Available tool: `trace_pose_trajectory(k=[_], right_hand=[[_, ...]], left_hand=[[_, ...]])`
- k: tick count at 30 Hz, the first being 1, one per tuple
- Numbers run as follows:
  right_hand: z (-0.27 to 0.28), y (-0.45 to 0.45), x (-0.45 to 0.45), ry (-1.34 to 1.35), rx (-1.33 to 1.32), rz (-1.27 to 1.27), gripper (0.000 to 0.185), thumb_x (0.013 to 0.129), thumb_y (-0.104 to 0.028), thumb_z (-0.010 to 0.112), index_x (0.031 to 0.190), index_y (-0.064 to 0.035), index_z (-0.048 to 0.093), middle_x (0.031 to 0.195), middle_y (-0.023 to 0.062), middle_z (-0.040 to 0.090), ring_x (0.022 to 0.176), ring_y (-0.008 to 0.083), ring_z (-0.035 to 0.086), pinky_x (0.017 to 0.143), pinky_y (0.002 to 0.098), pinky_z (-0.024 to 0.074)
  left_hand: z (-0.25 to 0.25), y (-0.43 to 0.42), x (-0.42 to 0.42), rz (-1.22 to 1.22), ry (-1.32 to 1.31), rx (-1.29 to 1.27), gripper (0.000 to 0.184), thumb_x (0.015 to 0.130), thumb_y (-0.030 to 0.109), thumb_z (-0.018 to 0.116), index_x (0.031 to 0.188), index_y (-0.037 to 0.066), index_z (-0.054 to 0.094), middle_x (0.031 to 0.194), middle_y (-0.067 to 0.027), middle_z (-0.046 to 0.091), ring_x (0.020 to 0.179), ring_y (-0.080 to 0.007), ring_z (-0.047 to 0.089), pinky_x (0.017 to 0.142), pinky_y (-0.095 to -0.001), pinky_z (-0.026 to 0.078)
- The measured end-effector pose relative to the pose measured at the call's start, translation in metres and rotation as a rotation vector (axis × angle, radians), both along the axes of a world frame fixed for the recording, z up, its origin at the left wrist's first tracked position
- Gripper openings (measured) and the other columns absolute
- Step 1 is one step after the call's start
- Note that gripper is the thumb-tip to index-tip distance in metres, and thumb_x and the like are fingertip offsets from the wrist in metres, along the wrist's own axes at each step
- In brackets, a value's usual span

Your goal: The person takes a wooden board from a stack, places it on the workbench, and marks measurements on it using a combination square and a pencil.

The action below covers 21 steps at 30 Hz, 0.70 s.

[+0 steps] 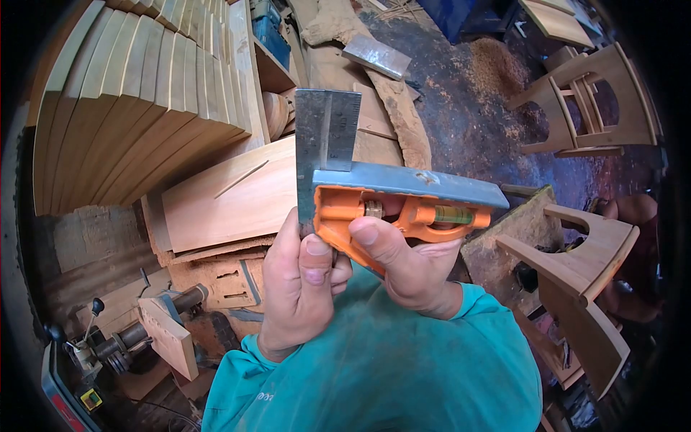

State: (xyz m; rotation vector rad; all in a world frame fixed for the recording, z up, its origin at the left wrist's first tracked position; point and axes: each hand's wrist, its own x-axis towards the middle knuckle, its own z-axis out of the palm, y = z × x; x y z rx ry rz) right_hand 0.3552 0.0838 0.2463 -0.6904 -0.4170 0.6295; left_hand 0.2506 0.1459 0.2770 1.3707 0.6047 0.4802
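Dark, sawdust-strewn floor [461, 93] spreads across the upper right of a woodworking shop, with a heap of shavings [497, 68] near a wooden frame [601, 133] with an arched opening. Curved wooden boards [144, 108] stand in a close row at the upper left; just below them lies a flat pale board [230, 209] with a thin stick [241, 180] resting on it. At the lower left is a machine [119, 349] with small black-knobbed handles, a wood block [169, 335] beside it.

Central in the view, raised in front of the teal shirt [374, 360], is a combination square [410, 183] with an orange head and a grey-blue face. Its ruled metal blade [309, 144] points upward, away from the wearer, and meets the face near its left end. A brass knob [373, 209] and a greenish level vial [453, 215] show in the head.

The left hand [299, 288] is closed on the lower end of the blade, thumb against finger. The right hand [414, 270] is clamped around the orange head, its thumb across the near side. Another person [637, 252] appears at the right edge beside a second wooden frame [576, 266], though shadow and lens distortion leave the posture unclear.
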Motion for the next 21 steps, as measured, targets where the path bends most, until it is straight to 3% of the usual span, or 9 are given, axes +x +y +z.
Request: trace_pose_trajectory(k=[7,13,21], right_hand=[[-0.0003,-0.0045,0.0017,-0.105,-0.136,0.053,0.032,0.081,-0.001,0.07,0.111,0.0025,0.059,0.101,0.008,0.065,0.09,0.0118,0.062,0.077,0.0259,0.0525],[-0.0012,-0.0052,0.0034,-0.114,-0.011,0.056,0.033,0.082,-0.001,0.07,0.112,0.0035,0.058,0.103,0.0094,0.065,0.092,0.0127,0.062,0.078,0.027,0.0527],[-0.0032,-0.0052,0.0029,-0.081,-0.102,0.055,0.034,0.082,-0.001,0.069,0.113,0.0033,0.057,0.104,0.0095,0.065,0.092,0.0126,0.062,0.078,0.0268,0.0527]], left_hand=[[0.0091,-0.0026,0.0013,0.037,0.044,0.01,0.048,0.1,0.039,0.034,0.117,-0.005,0.042,0.08,-0.0007,0.047,0.056,-0.003,0.036,0.048,-0.0188,0.029],[0.0078,-0.0025,-0.0005,0.002,0.038,0.026,0.046,0.1,0.037,0.033,0.117,-0.005,0.042,0.081,-0.0014,0.047,0.056,-0.0033,0.037,0.049,-0.0189,0.03],[0.0085,-0.0034,0.0035,0.027,0.051,0.0,0.044,0.101,0.036,0.033,0.117,-0.005,0.041,0.081,-0.001,0.047,0.057,-0.0033,0.037,0.049,-0.0188,0.03]])
